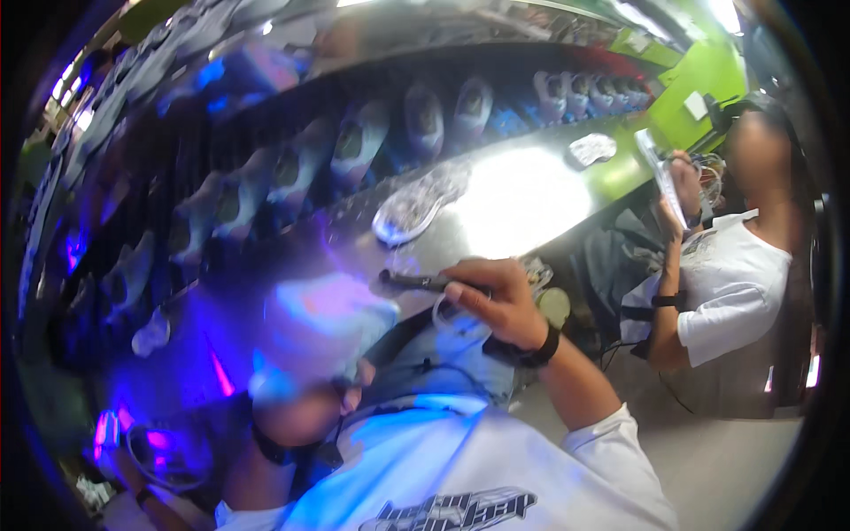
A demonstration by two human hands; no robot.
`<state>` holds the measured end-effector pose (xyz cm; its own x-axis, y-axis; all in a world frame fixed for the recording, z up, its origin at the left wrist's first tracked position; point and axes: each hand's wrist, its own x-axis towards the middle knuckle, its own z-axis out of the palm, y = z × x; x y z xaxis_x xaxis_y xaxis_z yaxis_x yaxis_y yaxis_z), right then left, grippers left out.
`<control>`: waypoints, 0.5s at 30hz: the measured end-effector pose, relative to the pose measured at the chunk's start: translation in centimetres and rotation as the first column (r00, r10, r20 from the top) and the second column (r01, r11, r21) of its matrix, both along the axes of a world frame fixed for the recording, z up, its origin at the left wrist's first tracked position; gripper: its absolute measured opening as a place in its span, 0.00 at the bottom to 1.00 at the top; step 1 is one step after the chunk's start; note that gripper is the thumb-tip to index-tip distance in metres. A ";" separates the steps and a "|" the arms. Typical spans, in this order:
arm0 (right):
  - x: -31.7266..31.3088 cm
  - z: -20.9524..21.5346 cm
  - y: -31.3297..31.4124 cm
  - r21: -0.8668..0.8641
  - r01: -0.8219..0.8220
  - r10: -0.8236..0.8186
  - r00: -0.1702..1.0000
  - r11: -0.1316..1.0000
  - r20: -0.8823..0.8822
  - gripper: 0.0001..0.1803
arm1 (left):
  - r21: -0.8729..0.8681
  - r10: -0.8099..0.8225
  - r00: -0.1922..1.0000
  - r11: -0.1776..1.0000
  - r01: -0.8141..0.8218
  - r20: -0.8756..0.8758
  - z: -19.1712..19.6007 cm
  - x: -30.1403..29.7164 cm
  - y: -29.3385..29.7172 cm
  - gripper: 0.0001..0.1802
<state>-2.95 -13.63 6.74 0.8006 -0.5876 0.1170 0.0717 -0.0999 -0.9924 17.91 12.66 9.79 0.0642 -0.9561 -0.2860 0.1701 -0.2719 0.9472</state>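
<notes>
My right hand (pixel 500 305) is closed round a slim dark tool (pixel 421 282), whose tip points left; it looks like a small handheld torch or brush, but its kind is not clear. In my left hand (pixel 301 414), smeared by motion, is a pale shoe piece (pixel 328 310) lit blue and violet; its exact shape is blurred. The two hands are apart, with the tool's tip close to the piece's right edge. Beyond them a pale shoe sole (pixel 416 208) lies on the metal ledge (pixel 354 252).
A dark conveyor carries a row of pale shoes (pixel 359 142) along the far side. More sole pieces (pixel 150 334), (pixel 591 149) rest on the ledge. At right a co-worker (pixel 726 265) holds a white sole (pixel 664 177). Another person's arm (pixel 146 482) shows at lower left.
</notes>
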 end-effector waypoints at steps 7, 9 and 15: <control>-2.0 0.0 -1.6 -0.115 0.132 -0.155 0.964 0.985 -0.217 0.13 | 0.350 0.406 0.547 0.913 -0.209 -0.732 -4.7 2.1 -8.2 0.38; -4.3 -0.3 -2.0 -0.159 0.165 -0.176 0.983 0.973 -0.058 0.11 | 0.381 0.405 0.540 0.910 -0.162 -0.738 -4.0 1.9 -12.8 0.33; -9.5 -0.3 -4.7 0.180 0.612 -0.605 0.790 0.770 -0.095 0.11 | 0.172 0.120 0.856 0.984 -0.037 -0.503 -2.2 0.8 -31.5 0.37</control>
